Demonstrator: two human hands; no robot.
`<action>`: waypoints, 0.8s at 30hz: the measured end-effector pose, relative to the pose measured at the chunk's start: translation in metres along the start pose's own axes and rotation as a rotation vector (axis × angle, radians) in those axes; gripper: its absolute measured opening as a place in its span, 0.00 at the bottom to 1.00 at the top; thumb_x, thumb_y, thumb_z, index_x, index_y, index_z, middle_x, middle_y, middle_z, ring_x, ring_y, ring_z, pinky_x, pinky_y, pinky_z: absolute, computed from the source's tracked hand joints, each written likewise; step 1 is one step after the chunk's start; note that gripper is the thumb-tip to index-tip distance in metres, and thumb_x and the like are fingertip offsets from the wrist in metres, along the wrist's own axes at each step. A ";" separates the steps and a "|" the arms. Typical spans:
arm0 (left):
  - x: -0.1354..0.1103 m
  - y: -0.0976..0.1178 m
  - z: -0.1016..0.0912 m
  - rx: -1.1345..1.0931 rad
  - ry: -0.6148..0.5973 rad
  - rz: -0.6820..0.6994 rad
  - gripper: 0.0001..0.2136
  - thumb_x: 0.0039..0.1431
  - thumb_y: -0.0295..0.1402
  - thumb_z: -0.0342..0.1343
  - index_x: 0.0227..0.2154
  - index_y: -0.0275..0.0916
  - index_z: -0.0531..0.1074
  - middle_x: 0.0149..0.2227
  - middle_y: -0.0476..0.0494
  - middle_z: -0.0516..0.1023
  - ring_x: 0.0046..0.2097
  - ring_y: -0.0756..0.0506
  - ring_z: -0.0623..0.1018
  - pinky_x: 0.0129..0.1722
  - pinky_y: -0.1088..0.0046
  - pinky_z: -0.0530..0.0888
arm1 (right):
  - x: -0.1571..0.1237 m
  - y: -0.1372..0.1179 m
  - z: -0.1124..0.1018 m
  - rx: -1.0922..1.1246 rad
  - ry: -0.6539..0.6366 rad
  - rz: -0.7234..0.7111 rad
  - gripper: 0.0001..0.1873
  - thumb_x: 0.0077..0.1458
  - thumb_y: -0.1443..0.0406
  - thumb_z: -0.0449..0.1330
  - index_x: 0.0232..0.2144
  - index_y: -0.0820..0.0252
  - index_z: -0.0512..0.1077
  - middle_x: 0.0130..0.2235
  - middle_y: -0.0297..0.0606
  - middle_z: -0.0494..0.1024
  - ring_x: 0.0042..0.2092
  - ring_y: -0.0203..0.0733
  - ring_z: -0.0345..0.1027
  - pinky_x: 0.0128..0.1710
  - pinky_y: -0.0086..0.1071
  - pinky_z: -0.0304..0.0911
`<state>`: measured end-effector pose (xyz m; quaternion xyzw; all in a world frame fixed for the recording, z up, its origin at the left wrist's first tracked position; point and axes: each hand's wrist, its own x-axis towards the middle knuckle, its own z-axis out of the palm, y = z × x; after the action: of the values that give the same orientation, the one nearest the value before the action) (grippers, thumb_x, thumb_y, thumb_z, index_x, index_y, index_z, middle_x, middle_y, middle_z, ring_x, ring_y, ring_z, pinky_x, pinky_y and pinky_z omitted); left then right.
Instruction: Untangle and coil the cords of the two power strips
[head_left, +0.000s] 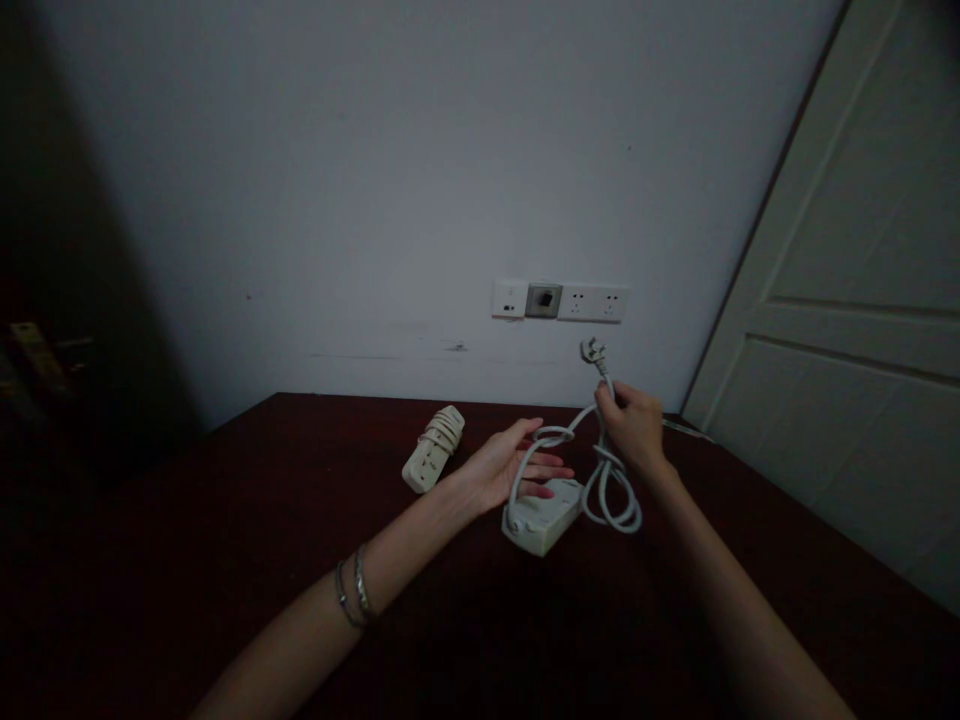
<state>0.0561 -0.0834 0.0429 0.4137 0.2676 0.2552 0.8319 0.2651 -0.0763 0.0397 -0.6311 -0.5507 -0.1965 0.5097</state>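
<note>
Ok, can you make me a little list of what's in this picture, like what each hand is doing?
right hand: pinches the grey cord just below its plug, which is lifted up
left hand: open, palm up, at a loop of the grey cord
power strip: white, lying on the dark red table, cord in loose loops
second strip: farther back, cord wrapped around it
wall sockets: a row above the table
door: pale, on the right

Dim home room, dark wooden table (225, 520), white wall with socket panel (561, 301), panelled door (862, 330)
</note>
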 end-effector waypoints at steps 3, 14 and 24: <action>0.000 0.001 0.000 0.011 -0.025 0.013 0.15 0.58 0.40 0.49 0.38 0.32 0.68 0.31 0.40 0.74 0.33 0.45 0.77 0.20 0.76 0.71 | 0.002 -0.014 -0.006 0.020 -0.003 -0.046 0.19 0.53 0.58 0.49 0.14 0.59 0.60 0.16 0.32 0.59 0.21 0.33 0.48 0.24 0.29 0.45; -0.005 -0.002 -0.005 0.349 -0.282 0.001 0.12 0.54 0.37 0.53 0.29 0.31 0.71 0.25 0.40 0.76 0.28 0.45 0.77 0.26 0.70 0.73 | -0.009 -0.063 -0.014 0.001 -0.185 -0.197 0.20 0.54 0.57 0.49 0.16 0.59 0.64 0.15 0.32 0.59 0.20 0.32 0.45 0.24 0.29 0.42; 0.004 -0.018 -0.006 0.164 -0.203 -0.104 0.07 0.47 0.33 0.50 0.24 0.33 0.67 0.24 0.42 0.76 0.21 0.47 0.75 0.25 0.69 0.72 | -0.010 -0.025 0.005 -0.032 -0.366 -0.280 0.20 0.54 0.57 0.49 0.16 0.60 0.65 0.15 0.32 0.60 0.20 0.31 0.46 0.24 0.29 0.43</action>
<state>0.0589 -0.0865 0.0242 0.4897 0.2230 0.1457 0.8302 0.2384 -0.0799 0.0403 -0.5816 -0.7129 -0.1562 0.3592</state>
